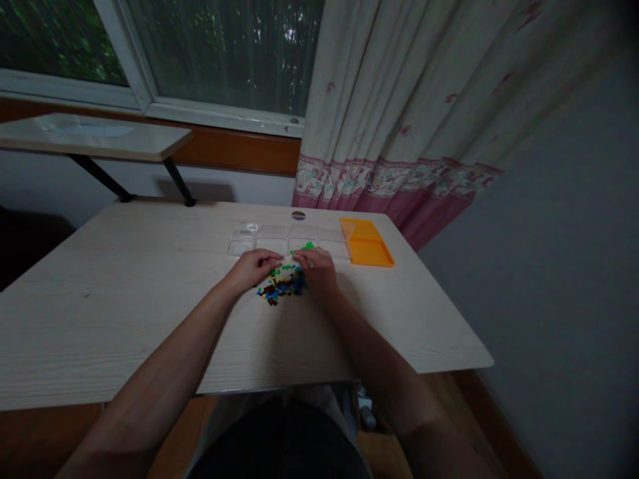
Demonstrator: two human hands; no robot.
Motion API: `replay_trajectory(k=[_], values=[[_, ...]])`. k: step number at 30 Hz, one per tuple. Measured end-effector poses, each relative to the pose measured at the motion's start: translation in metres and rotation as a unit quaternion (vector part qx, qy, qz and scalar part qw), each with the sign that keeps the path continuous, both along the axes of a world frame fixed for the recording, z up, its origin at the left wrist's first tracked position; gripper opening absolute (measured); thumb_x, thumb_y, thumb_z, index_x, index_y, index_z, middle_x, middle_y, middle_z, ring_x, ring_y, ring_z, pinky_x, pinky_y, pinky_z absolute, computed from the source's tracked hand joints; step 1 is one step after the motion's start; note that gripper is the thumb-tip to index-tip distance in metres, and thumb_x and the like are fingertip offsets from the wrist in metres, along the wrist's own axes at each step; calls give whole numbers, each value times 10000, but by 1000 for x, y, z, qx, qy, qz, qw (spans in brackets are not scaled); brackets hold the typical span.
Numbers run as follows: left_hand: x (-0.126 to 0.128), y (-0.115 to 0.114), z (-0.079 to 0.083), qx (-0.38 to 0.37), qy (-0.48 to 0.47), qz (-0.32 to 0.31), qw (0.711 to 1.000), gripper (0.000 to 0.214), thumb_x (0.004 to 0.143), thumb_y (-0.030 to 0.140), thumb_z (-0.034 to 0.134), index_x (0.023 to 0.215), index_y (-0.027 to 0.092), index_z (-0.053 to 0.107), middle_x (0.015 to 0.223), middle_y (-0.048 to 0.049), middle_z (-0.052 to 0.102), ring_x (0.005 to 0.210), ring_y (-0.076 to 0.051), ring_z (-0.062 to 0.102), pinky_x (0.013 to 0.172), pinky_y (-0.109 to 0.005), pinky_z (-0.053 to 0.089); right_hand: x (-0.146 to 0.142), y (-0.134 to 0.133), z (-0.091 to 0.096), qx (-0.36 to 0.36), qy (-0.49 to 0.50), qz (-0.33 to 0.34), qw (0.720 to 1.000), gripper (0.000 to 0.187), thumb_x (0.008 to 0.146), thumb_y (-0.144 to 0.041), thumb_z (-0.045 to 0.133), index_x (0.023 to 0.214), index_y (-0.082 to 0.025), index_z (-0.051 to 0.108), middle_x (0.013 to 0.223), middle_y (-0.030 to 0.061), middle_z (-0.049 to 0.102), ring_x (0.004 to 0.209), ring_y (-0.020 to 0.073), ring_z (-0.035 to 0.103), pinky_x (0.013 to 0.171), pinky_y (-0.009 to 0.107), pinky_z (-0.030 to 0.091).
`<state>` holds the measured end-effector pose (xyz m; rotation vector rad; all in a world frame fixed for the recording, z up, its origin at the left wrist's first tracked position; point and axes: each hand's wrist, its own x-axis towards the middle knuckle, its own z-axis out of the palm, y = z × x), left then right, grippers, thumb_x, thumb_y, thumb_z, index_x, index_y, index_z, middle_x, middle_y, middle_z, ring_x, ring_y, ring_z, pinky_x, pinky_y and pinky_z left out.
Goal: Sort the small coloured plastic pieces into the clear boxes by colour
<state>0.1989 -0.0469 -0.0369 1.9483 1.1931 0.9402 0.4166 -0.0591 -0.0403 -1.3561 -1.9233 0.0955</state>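
Observation:
A heap of small coloured pieces, blue, yellow, green and dark red, lies on the pale wooden table. My left hand rests at the heap's far left edge, fingers curled and pointing right. My right hand sits at its far right edge, fingers bent and pointing left. The fingertips of both hands almost meet above the heap, beside a few green pieces. Whether either pinches a piece is too small to see. Just beyond stands a clear compartment tray with green pieces in one cell.
An orange lid or tray lies to the right of the clear tray. A small round dark object sits at the table's far edge. A second table stands under the window at the left; a curtain hangs at the right.

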Motion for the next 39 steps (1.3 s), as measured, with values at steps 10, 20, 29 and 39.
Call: replay_trajectory(k=[10,20,29,39], values=[[2,-4,7,-9,-38,53,998,373,843,455,654,1054,166,760,793,-42,719,680,-154,601,643,-262,465,26,25,-13,56,0,-154,987,237,952,-368,589,965,-256,798,1036,79,693,1033,249,488,930,400,326],[2,1,-2,-32,-99,23,994,410,891,468,601,1143,169,723,979,-90,774,917,-216,712,847,-332,536,14,13,-2,9,-36,-80,996,257,987,-298,532,1077,-236,765,1120,79,694,1103,233,505,961,381,332],[4,-5,5,-102,-130,-8,986,578,816,523,664,1216,107,691,848,-85,755,624,-157,642,608,-270,493,-21,-15,10,-1,-119,61,991,272,991,-387,555,1149,-268,742,1050,54,732,1043,219,536,936,372,322],[3,-7,3,-105,-61,-49,991,537,925,488,518,1320,142,629,636,-10,658,470,-116,472,467,-225,341,-16,-11,5,33,-103,50,993,200,965,-382,608,993,-288,782,925,23,738,967,207,542,899,365,325]])
